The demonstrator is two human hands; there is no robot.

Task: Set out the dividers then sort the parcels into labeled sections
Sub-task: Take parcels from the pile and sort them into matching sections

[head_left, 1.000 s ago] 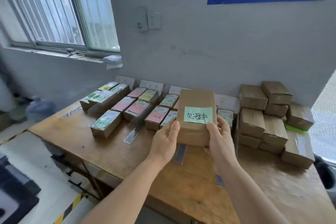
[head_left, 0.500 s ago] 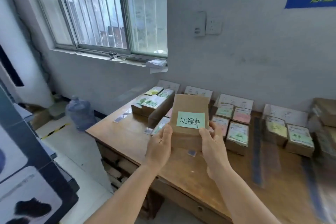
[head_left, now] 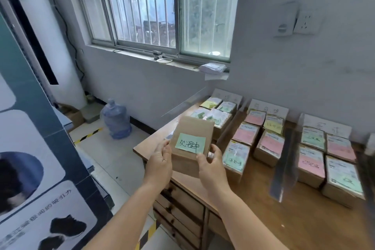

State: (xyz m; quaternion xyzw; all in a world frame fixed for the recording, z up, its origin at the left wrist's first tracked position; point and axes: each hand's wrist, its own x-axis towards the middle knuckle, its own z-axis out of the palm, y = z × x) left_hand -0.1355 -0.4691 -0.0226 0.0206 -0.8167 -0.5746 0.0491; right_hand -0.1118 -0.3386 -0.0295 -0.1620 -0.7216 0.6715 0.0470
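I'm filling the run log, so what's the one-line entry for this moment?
parcel with green note: held up | left hand, right hand: gripping its sides | table: other parcels sorted

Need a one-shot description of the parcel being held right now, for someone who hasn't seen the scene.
Start at the wooden desk under the barred window. Above its left corner, the left hand and right hand hold one brown parcel upright between them. Unlike the parcels lying flat in rows on the desk, it is lifted and bears only a green handwritten sticky note.
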